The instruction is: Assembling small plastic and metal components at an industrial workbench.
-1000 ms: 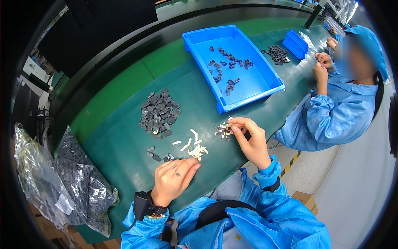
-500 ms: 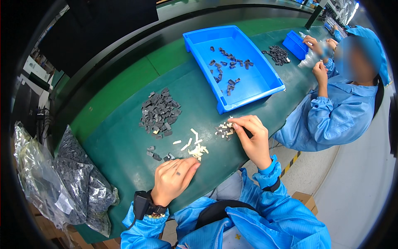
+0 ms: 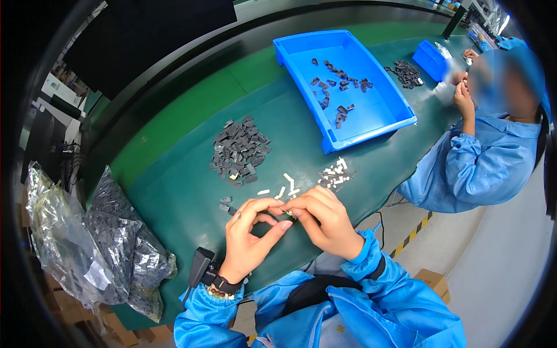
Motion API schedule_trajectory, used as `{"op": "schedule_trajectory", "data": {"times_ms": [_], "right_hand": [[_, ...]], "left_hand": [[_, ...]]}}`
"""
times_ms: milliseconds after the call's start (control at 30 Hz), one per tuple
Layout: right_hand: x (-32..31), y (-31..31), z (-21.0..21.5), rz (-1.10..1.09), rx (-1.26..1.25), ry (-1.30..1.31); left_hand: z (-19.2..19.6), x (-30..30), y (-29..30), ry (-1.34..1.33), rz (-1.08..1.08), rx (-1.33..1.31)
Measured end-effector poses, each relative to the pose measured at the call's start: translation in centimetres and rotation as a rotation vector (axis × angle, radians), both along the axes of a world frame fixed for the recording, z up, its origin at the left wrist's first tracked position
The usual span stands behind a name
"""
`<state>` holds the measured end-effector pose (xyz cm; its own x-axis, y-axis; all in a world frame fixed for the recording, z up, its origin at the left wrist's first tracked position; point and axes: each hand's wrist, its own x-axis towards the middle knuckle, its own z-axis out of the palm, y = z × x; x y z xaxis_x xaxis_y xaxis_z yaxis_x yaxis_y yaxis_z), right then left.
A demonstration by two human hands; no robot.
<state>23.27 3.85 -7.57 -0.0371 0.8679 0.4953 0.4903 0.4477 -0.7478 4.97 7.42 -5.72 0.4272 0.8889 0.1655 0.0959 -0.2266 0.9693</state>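
Note:
My left hand (image 3: 252,235) and my right hand (image 3: 322,217) meet fingertip to fingertip above the near part of the green table. Both have curled fingers, the right one in a pinch. Whatever lies between the fingertips is small and mostly covered; a pale bit shows there. Just beyond the fingers lie loose cream strips (image 3: 289,182), partly hidden by my hands. A small heap of white and dark pieces (image 3: 335,174) sits past my right hand. Several small dark grey plastic parts (image 3: 226,204) lie beyond my left hand, with a larger pile of them (image 3: 239,149) farther off.
A blue tray (image 3: 371,137) holding scattered dark parts stands at the far right. Clear plastic bags (image 3: 110,232) of dark parts slump at the left table edge. To the right, a co-worker in blue (image 3: 481,156) sits near a small blue bin (image 3: 430,61) and another dark pile (image 3: 408,74).
My right hand has left the white-and-dark heap and come left to meet my left hand. My left hand has lifted and curled its fingers. The view has shifted slightly.

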Motion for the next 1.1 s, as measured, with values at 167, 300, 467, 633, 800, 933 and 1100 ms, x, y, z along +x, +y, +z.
{"op": "schedule_trajectory", "data": {"times_ms": [167,300,467,633,800,933,1100], "right_hand": [[-0.9,0.3,-0.6,0.005,-0.019,0.037],[-1.1,0.2,-0.7,-0.005,-0.022,0.096],[-1.4,0.2,-1.0,-0.148,0.100,0.072],[-1.6,0.2,-0.9,-0.206,0.149,-0.034],[-1.5,0.1,-0.8,-0.198,0.127,-0.052],[-1.3,0.0,-1.2,-0.162,0.109,-0.036],[-1.1,0.0,-1.2,-0.124,0.077,-0.006]], "left_hand": [[-0.9,-0.4,0.5,-0.021,0.000,-0.045],[-1.4,-0.5,0.2,-0.037,0.019,-0.099],[-1.7,-0.6,0.4,-0.211,-0.018,-0.415],[-1.6,-0.6,0.6,-0.232,-0.027,-0.432],[-1.7,-0.5,0.4,-0.224,-0.054,-0.438],[-1.8,-0.4,0.2,-0.184,-0.055,-0.399],[-1.8,-0.4,0.2,-0.059,-0.045,-0.274]]}}
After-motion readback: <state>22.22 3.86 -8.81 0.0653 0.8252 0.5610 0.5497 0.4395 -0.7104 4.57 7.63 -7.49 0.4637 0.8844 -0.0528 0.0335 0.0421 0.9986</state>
